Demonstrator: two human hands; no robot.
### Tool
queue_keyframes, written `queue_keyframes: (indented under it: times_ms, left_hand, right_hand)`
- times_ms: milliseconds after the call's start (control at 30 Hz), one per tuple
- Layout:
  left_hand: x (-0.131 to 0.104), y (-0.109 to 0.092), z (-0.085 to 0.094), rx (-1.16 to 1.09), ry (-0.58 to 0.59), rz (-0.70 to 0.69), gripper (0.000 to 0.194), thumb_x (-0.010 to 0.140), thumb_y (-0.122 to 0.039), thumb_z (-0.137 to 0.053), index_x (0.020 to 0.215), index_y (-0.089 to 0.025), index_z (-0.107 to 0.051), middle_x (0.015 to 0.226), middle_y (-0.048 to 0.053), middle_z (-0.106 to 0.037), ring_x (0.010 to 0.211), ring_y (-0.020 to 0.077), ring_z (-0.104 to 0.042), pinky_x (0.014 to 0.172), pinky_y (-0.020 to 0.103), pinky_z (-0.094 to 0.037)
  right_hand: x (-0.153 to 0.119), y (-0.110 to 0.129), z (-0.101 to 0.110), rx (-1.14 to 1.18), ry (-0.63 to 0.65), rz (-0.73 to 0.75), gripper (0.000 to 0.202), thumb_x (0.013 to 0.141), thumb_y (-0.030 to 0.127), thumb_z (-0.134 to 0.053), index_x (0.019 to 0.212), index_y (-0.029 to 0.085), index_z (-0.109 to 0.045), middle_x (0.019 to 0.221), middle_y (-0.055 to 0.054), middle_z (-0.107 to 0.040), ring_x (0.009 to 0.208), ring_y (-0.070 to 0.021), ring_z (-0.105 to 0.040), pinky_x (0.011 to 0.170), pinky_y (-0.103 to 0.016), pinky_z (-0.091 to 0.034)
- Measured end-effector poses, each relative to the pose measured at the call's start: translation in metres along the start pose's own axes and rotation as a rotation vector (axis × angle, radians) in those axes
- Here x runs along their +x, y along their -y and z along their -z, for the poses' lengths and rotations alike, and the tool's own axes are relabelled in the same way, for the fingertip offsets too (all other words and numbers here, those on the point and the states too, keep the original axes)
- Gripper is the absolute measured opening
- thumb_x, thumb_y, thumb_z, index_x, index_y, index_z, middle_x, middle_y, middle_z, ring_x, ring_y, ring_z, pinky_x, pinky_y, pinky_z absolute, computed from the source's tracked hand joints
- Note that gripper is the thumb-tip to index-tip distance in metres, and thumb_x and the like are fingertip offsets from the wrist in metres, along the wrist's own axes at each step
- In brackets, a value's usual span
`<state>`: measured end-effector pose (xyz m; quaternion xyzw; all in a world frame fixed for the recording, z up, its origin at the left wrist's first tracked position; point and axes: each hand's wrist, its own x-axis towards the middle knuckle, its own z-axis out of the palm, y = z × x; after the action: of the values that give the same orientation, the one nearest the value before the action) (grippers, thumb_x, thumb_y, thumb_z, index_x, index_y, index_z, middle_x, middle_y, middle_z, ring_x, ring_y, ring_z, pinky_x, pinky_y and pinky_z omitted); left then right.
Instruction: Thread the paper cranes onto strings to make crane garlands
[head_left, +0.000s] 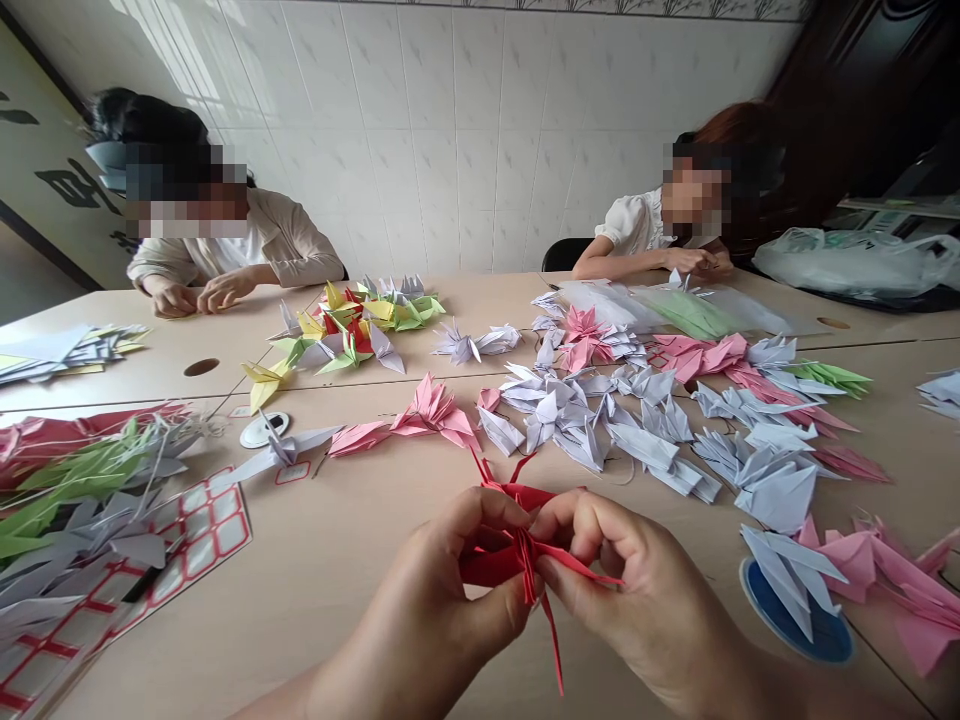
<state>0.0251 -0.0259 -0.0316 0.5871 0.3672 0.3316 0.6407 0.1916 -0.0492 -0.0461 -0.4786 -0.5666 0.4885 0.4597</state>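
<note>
"What's the paper [523,545] like?"
"Plain red, folded into narrow pleats gathered at the middle, with flat, wing-like parts spreading to either side"
"And its pose?"
"Pinched between the left hand [446,575] and right hand [634,575], two thin points sticking up at the far side, one long spike pointing down the near side, its tip free; the hands hide some folds"

A black chair back [562,255] shows between the table [292,560] and a tiled wall [472,130].
</note>
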Motion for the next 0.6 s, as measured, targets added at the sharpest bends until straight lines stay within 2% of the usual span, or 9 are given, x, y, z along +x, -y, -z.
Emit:
queue_keyframes:
  times_ms: [100,267,433,600]
  left_hand:
    - [0.000,0.001,-0.001,0.004,-0.023,0.002,0.019,0.078,-0.005,-0.061,0.090,-0.019,-0.059,0.096,0.003,-0.068,0.084,0.0161,-0.065,0.075,0.024,-0.052]
    - [0.000,0.001,-0.002,-0.019,-0.043,0.021,0.018,0.078,-0.005,-0.061,0.088,-0.019,-0.058,0.095,0.002,-0.067,0.082,0.0143,-0.063,0.073,0.022,-0.051]
    - [0.000,0.002,-0.001,-0.082,-0.007,0.019,0.008,0.084,-0.018,-0.063,0.088,-0.019,-0.057,0.095,0.003,-0.067,0.084,0.0145,-0.062,0.074,0.024,-0.050]
    - [0.004,0.002,0.001,-0.200,0.011,0.059,0.014,0.082,-0.024,-0.068,0.086,-0.018,-0.057,0.090,0.002,-0.066,0.081,0.0133,-0.059,0.071,0.023,-0.047]
  right_hand:
    - [-0.001,-0.003,-0.001,0.002,0.003,0.008,0.029,0.084,0.018,-0.059,0.063,0.022,-0.040,0.092,-0.003,-0.067,0.081,-0.0161,-0.063,0.072,-0.027,-0.049]
    - [-0.002,-0.003,-0.001,0.035,0.005,-0.015,0.030,0.085,0.020,-0.060,0.063,0.022,-0.039,0.093,-0.004,-0.066,0.078,-0.0157,-0.061,0.070,-0.028,-0.049]
    - [0.000,0.005,-0.001,0.152,0.036,-0.072,0.032,0.084,0.029,-0.063,0.063,0.022,-0.040,0.092,-0.005,-0.066,0.087,-0.0192,-0.061,0.072,-0.030,-0.049]
    - [0.001,0.006,0.003,0.217,0.043,-0.123,0.035,0.081,0.033,-0.069,0.065,0.021,-0.041,0.087,-0.002,-0.067,0.080,-0.0155,-0.060,0.070,-0.027,-0.046]
